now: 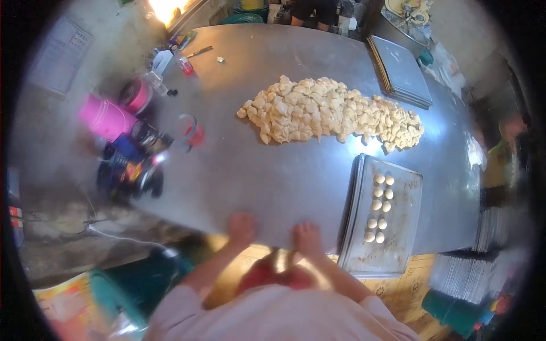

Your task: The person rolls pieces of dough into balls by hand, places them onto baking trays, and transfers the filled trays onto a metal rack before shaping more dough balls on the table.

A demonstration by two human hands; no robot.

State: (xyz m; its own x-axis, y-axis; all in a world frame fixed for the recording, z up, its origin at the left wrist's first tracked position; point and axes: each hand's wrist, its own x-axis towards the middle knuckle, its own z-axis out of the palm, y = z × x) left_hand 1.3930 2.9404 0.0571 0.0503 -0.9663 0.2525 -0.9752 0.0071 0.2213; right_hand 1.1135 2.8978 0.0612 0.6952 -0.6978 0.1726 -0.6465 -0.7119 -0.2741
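Close to the near edge of the metal table (267, 182), my left hand (243, 227) rests in a rounded, curled shape, blurred by motion. My right hand (307, 237) is apart from it on the right, also curled down against the tabletop. Whatever lies under either palm is hidden. Right of my right hand, a worn baking tray (392, 256) on a stack holds two columns of small round dough balls (377, 192). Farther back, a long heap of cut dough pieces (318, 108) spreads across the table.
Stacked flat trays (402, 68) lie at the far right. A glass measuring jug (193, 133) with red on it and a bottle (186, 65) stand along the left side, near a pink bucket (105, 118). A large metal bowl (392, 23) stands beyond the far right corner.
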